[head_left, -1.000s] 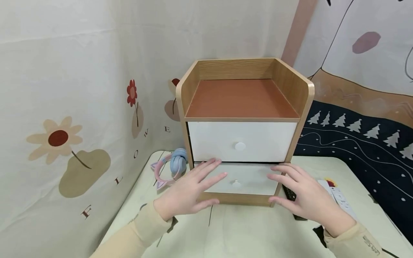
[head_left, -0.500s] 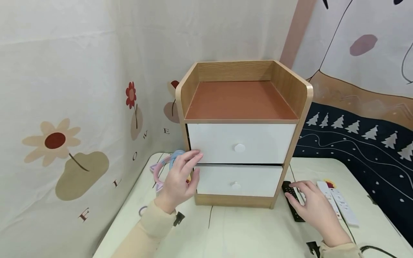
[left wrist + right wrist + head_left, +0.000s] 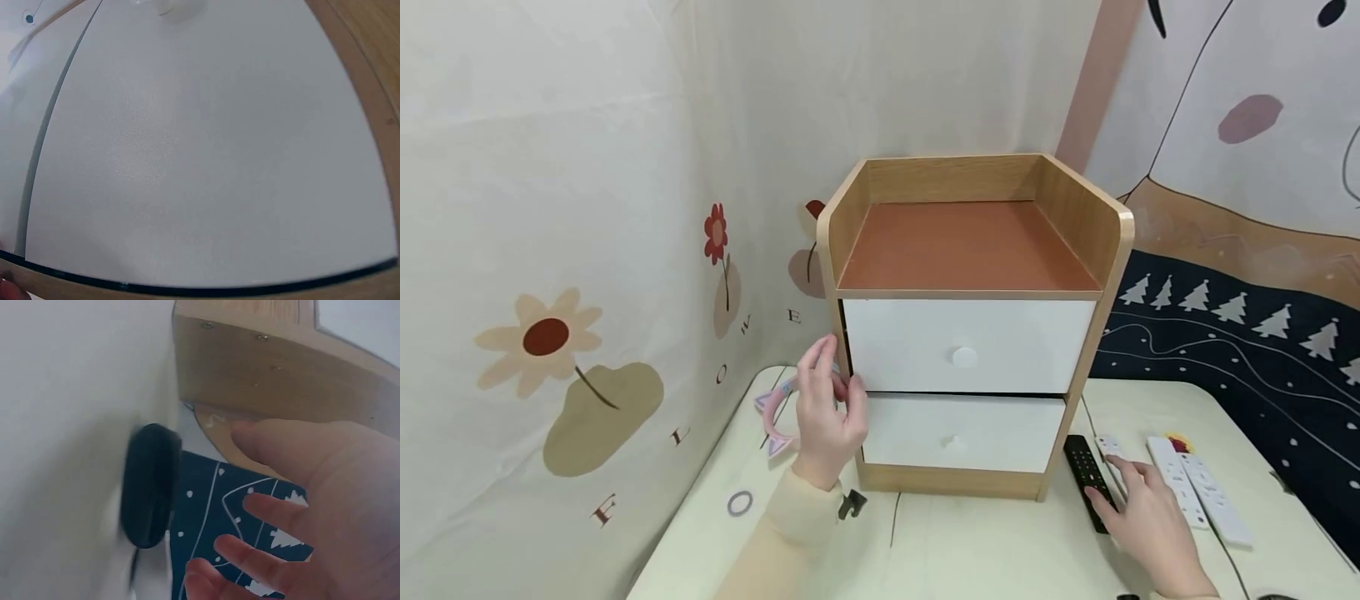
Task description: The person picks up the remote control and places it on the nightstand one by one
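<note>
Head view: the left hand [image 3: 826,417] has moved to the left edge of the wooden cabinet [image 3: 973,250] on the table [image 3: 985,550]; whether it grips cannot be told. The right hand [image 3: 1150,521] has dropped beside the black remote [image 3: 1086,483], fingers relaxed, holding nothing. Both drawer fronts [image 3: 910,346] are thus nearly uncovered. White power strips [image 3: 1177,482] lie rightward; the left hand partly hides the headphones [image 3: 777,412].

place: home-like corner | flower-print cloth [image 3: 625,217] | drawer cabinet [image 3: 970,325] | power strips [image 3: 1213,500]
</note>
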Tool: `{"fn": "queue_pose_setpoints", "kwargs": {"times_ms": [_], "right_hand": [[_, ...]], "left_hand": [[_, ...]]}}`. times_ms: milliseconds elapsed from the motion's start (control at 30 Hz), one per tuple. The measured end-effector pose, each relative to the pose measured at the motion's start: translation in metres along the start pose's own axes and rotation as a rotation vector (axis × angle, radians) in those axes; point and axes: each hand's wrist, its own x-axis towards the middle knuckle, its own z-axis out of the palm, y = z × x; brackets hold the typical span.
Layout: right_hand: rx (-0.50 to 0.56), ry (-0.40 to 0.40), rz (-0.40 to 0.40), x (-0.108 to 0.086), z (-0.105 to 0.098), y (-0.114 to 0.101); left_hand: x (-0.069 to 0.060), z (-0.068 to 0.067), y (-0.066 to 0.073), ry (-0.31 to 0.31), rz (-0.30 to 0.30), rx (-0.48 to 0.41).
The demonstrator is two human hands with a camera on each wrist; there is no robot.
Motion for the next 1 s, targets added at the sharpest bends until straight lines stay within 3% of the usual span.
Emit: {"fn": "queue_pose_setpoints", "kwargs": {"times_ms": [200,367,500,833,1000], "right_hand": [[-0.045,-0.074,0.084,0.001,0.009,0.001],[-0.068,-0.06,0.08,-0.003,0.01,0.003],[-0.07,-0.071,0.076,-0.004,0.008,0.005],[-0.098,-0.25,0.085,-0.005,0.006,0.001],[-0.088,-0.253,0.07,-0.006,0.007,0.001]], "left_hand": [[0.006,0.005,-0.007,0.054,0.002,-0.014],[0.004,0.004,-0.011,0.075,0.026,-0.043],[0.004,0.004,-0.012,0.072,0.025,-0.07],[0.006,-0.001,-0.008,0.058,0.006,-0.089],[0.006,-0.006,-0.01,0.015,-0.01,-0.071]]}}
